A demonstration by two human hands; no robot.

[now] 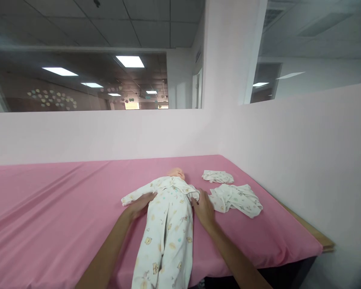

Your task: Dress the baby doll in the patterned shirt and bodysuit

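Observation:
A doll (176, 173) lies on its back on the pink-covered table, its head toward the wall. It is dressed in a white printed outfit (171, 224) whose legs reach down past the bottom of the view. The sleeve on the left is stretched out to the side. My left hand (142, 204) rests at the outfit's left side, below that sleeve, fingertips partly hidden by the cloth. On the other side, my right hand (203, 206) pinches the bunched sleeve (193, 193) near the doll's shoulder.
A crumpled white printed garment (239, 199) lies right of my right hand, with a smaller folded white cloth (218, 176) behind it. Pink cloth (63, 212) covers the table. White walls with windows stand behind and at the right; a wooden board edge (313, 230) shows at the right.

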